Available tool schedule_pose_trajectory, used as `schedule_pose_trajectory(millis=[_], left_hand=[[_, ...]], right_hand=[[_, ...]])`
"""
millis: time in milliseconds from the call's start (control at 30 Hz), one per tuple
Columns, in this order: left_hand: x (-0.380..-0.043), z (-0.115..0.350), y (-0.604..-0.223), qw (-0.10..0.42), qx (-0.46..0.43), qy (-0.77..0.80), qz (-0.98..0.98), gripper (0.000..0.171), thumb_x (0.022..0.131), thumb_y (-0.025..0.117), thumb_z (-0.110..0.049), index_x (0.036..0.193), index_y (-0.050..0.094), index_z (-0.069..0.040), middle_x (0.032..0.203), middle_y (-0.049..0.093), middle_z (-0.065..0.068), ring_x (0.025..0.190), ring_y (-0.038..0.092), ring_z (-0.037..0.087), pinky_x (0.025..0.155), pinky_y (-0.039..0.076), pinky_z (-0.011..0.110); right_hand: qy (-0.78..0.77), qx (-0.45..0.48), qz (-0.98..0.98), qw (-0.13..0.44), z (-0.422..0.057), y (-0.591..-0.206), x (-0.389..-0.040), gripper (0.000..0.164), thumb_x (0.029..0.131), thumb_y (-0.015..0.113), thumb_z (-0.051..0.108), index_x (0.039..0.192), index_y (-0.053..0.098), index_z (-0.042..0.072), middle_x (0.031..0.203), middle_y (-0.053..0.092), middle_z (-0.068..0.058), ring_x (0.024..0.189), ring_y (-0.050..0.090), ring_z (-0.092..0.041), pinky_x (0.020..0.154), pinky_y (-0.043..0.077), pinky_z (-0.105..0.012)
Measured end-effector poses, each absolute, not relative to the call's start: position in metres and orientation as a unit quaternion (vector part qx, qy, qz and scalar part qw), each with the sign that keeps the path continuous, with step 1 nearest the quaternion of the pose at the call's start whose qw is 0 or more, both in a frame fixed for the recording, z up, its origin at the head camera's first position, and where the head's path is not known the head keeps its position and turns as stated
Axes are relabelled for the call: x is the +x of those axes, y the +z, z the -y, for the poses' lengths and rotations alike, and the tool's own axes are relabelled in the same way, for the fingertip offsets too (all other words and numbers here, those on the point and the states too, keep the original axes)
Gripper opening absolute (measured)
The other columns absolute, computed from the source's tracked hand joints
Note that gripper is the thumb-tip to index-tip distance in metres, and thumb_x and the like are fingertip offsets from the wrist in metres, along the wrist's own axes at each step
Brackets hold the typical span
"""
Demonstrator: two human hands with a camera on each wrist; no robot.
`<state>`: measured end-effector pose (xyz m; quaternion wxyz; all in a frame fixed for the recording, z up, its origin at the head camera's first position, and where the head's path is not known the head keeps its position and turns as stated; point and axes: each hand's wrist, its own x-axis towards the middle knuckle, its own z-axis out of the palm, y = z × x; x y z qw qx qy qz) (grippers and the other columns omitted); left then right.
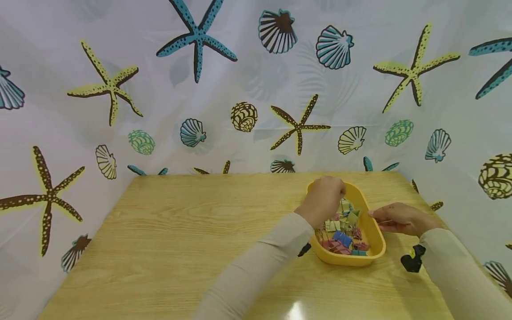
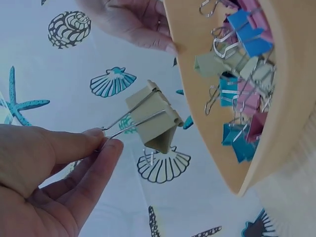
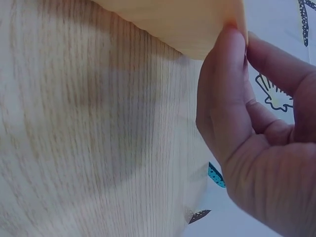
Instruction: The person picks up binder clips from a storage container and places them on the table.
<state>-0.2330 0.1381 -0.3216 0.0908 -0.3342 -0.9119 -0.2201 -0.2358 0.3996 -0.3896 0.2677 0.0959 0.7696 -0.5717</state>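
Observation:
A yellow-orange plastic bin stands on the right part of the table, holding several binder clips in pink, blue, teal and pale olive. My left hand is over the bin's far left part in the head view, where it hides what it holds. In the left wrist view, thumb and fingertips pinch the wire handles of a pale olive binder clip, whose body hangs free beside the bin's wall. On the bin's right side, my right hand pinches the rim between thumb and fingers, plain in the right wrist view.
The light wooden table stretches away to the left of the bin. A white cloth printed with starfish and shells rises behind it and at both sides. Small black devices sit at both wrists, one by the right sleeve.

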Motion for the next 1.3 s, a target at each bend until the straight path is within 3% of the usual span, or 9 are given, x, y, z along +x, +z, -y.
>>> schedule_pose_trajectory(millis=[300,600,767,1300], left_hand=[[-0.254,-0.109,-0.311,0.131,-0.347,-0.271,0.889,0.018,0.096,0.059,-0.013,0.1,0.076,-0.012,0.099,0.072,-0.001,0.093,0.067,0.009,0.081,0.05,0.016],[-0.289,-0.073,-0.327,0.121,-0.306,-0.301,0.895,0.016,0.094,0.062,-0.011,0.101,0.076,-0.01,0.101,0.073,0.002,0.092,0.068,0.014,0.08,0.052,0.021],[-0.304,-0.057,-0.348,0.088,-0.274,-0.32,0.903,0.016,0.093,0.062,-0.01,0.101,0.076,-0.009,0.102,0.072,0.003,0.092,0.067,0.016,0.078,0.053,0.023],[-0.322,-0.047,-0.39,0.022,-0.225,-0.322,0.92,0.017,0.093,0.062,-0.008,0.103,0.075,-0.008,0.104,0.071,0.005,0.095,0.066,0.018,0.078,0.054,0.026]], right_hand=[[-0.568,0.091,-0.771,0.271,-0.404,-0.386,-0.238,0.024,0.098,0.056,0.018,0.11,0.066,-0.001,0.093,0.07,-0.003,0.082,0.068,-0.014,0.075,0.056,-0.025],[-0.577,0.092,-0.762,0.278,-0.402,-0.381,-0.235,0.024,0.099,0.055,0.018,0.111,0.065,0.0,0.094,0.069,-0.003,0.083,0.068,-0.013,0.076,0.055,-0.025],[-0.579,0.095,-0.761,0.278,-0.403,-0.386,-0.236,0.025,0.098,0.056,0.018,0.112,0.065,0.0,0.094,0.069,-0.003,0.084,0.067,-0.013,0.076,0.055,-0.025],[-0.572,0.085,-0.764,0.286,-0.403,-0.391,-0.24,0.026,0.099,0.055,0.02,0.113,0.065,0.0,0.096,0.07,-0.004,0.085,0.068,-0.014,0.076,0.055,-0.026]])
